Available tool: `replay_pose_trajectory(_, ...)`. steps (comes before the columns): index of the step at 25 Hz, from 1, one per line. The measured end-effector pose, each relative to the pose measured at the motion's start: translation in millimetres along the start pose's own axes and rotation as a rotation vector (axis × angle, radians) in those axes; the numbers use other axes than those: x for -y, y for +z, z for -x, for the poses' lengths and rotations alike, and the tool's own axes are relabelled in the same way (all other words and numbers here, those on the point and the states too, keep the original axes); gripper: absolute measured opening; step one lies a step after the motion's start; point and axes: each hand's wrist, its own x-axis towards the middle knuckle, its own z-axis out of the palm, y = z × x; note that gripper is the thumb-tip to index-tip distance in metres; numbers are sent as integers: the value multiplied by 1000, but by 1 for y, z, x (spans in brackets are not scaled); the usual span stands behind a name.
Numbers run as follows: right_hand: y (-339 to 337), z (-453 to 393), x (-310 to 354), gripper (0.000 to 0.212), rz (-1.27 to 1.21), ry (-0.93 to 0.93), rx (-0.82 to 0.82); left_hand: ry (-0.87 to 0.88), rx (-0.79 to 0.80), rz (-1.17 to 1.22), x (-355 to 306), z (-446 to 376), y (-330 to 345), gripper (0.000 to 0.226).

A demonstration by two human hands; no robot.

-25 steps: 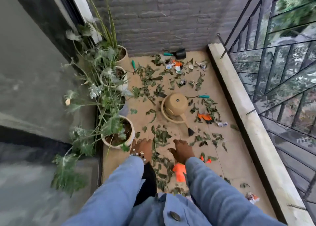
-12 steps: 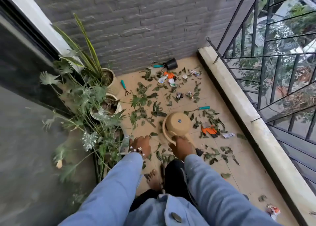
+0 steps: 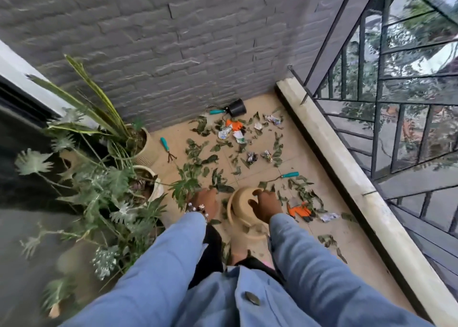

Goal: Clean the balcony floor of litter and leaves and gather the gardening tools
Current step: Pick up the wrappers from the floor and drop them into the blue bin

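Right hand (image 3: 264, 206) curls round the smooth round beige pot (image 3: 241, 209); left hand (image 3: 205, 201) hangs relaxed

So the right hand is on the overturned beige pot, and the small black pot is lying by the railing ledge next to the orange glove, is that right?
Not quite. The head view shows the right hand on the overturned beige pot, but the small black pot lies tipped at the brick wall, beside a teal-handled tool.

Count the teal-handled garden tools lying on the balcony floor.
3. One teal-handled tool beside the tipped black pot at the wall, a small rake near the plant pots, one towards the ledge. Leaves may hide more.
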Motion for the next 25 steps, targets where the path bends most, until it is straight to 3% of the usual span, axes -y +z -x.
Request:
replay_pose_trajectory(8, -69, -86, 15, 41, -29, 62, -41, 27, -104, -106, 0, -112, -79, 35)
replay_pose_trajectory(14, -105, -196, 67, 42, -51, 164, -28, 146, -11, -72, 14, -234, -142, 36)
replay_pose_trajectory(19, -131, -277, 140, 38, -164, 270, -2, 229, 112, -182, 54, -329, -205, 40)
replay_pose_trajectory(25, -164, -358, 183, 34, -143, 204, -22, 251, 193, -209, 75, -441, -258, 42)
